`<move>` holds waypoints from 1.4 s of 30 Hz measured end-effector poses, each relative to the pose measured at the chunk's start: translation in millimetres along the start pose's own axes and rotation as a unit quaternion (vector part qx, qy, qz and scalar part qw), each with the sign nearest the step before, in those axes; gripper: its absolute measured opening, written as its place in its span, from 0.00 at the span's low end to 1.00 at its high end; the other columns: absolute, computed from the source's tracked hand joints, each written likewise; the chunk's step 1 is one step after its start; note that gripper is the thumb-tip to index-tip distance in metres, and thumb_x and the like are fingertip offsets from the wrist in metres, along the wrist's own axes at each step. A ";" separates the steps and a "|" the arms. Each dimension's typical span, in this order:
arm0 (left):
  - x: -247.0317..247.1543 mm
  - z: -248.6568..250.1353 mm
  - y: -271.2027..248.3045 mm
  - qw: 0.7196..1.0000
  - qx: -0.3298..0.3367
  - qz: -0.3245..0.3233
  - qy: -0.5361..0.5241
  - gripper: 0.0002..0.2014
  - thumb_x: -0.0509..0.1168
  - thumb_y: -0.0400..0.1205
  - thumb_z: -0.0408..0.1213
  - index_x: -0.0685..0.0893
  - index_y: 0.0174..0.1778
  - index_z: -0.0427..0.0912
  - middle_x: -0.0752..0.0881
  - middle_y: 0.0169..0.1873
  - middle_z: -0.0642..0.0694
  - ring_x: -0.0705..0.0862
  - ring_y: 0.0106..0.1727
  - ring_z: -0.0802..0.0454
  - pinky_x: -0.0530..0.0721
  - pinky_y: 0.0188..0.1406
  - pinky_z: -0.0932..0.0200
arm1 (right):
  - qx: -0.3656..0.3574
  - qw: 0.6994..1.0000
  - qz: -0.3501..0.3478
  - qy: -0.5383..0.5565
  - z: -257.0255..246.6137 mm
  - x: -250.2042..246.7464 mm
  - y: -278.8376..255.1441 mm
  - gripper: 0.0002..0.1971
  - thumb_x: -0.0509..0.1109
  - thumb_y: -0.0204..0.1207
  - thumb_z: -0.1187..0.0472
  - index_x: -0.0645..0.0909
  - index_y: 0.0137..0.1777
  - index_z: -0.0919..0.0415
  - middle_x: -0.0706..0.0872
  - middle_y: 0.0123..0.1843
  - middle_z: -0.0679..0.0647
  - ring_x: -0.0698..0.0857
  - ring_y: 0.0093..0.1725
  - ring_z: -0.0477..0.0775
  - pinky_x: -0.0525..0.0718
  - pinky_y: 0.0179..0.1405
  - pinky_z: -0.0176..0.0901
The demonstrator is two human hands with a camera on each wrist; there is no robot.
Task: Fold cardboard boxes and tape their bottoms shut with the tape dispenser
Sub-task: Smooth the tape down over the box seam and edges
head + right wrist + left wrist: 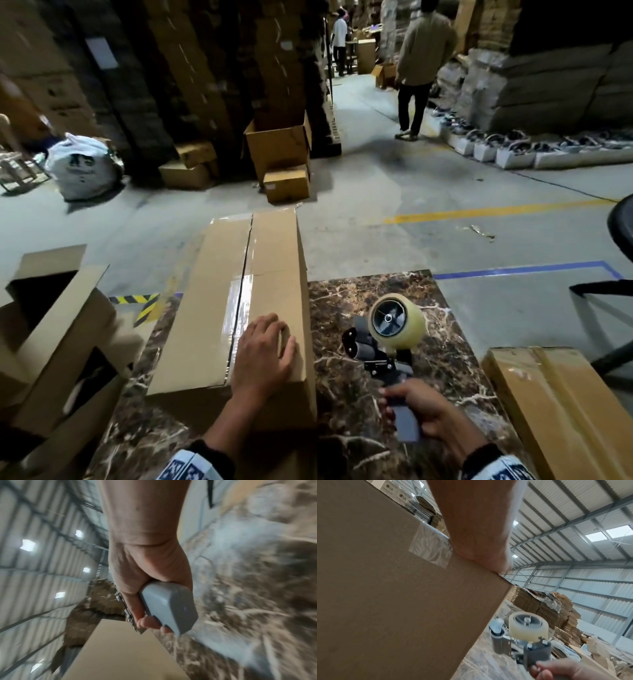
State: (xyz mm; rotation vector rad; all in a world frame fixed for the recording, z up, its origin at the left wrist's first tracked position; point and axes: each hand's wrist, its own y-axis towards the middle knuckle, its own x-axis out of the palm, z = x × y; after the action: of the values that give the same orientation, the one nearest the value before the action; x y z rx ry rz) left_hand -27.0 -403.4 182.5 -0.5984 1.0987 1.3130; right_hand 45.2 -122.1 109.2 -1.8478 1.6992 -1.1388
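A long cardboard box [212, 301] lies on the marble-patterned table [445, 346], its flaps closed and a strip of clear tape [236, 308] along the centre seam. My left hand [263, 356] rests flat on the box's near end, fingers spread. The left wrist view shows the box end [393, 601] with tape folded over its edge. To the right of the box, my right hand [424, 411] grips the grey handle of the tape dispenser [387, 335], which stands upright over the table with its clear tape roll [528, 627] on top. The handle [169, 607] fills my right fist.
Open folded boxes [51, 342] lie at the table's left. A wrapped bundle of flat cartons [555, 404] sits at the right edge. On the warehouse floor stand more boxes [277, 150], a white sack [82, 168], and a person walking away [421, 68].
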 end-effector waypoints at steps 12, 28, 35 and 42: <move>-84.2 1.3 16.3 0.555 -0.356 -0.158 -0.735 0.21 0.59 0.86 0.53 0.83 0.57 0.36 0.88 0.42 0.37 0.85 0.42 0.42 0.85 0.41 0.51 | -0.189 0.944 0.041 -0.267 -108.3 138.9 -127.2 0.14 0.74 0.73 0.75 0.79 0.55 0.61 0.88 0.39 0.59 0.84 0.33 0.54 0.81 0.29 0.44; -102.0 -98.6 -47.9 0.371 -0.364 -0.136 -0.843 0.24 0.75 0.71 0.21 0.79 0.62 0.23 0.87 0.42 0.28 0.89 0.27 0.42 0.86 0.19 0.62 | -0.146 0.907 -0.073 -0.388 -113.9 262.3 -115.7 0.17 0.76 0.60 0.61 0.81 0.48 0.66 0.79 0.41 0.65 0.77 0.33 0.53 0.77 0.29 0.44; -113.7 -118.3 -63.0 0.428 -0.333 -0.076 -0.836 0.13 0.55 0.80 0.28 0.78 0.56 0.28 0.88 0.39 0.30 0.90 0.31 0.40 0.89 0.23 0.57 | -0.141 0.893 -0.114 -0.411 -110.0 274.8 -105.1 0.15 0.75 0.63 0.65 0.81 0.48 0.72 0.81 0.35 0.60 0.78 0.30 0.51 0.77 0.28 0.42; -107.8 -123.1 -68.7 0.537 -0.297 -0.091 -0.784 0.19 0.73 0.68 0.22 0.81 0.55 0.27 0.89 0.38 0.34 0.90 0.34 0.47 0.90 0.34 0.62 | -0.142 0.883 -0.143 -0.423 -112.6 282.0 -102.8 0.05 0.70 0.75 0.77 0.81 0.43 0.69 0.81 0.31 0.56 0.75 0.28 0.49 0.73 0.25 0.40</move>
State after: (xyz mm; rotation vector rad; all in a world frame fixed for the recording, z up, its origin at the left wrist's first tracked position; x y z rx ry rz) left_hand 13.8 -573.6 212.0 0.1818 -0.9424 1.3387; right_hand 7.7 -343.5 338.0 -2.3308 1.1209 -0.0572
